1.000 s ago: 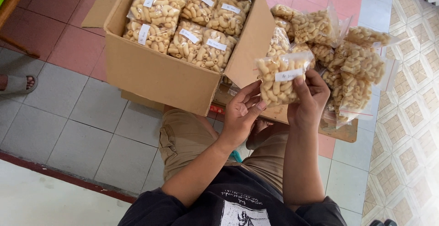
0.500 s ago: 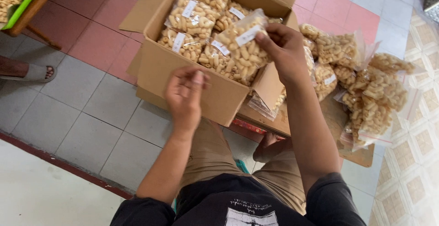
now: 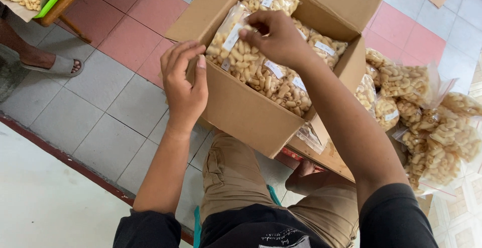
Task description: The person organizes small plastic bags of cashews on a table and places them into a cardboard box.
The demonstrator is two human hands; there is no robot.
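While the right hand [image 3: 273, 37] pinches the top of a clear snack bag [image 3: 232, 49] and holds it just inside the near left corner of the cardboard box [image 3: 251, 112], the left hand [image 3: 185, 85] hovers open, grasping nothing, at the box's left wall. More filled bags [image 3: 427, 122] lie heaped right of the box; a sandalled foot [image 3: 55, 65] rests far left of it.
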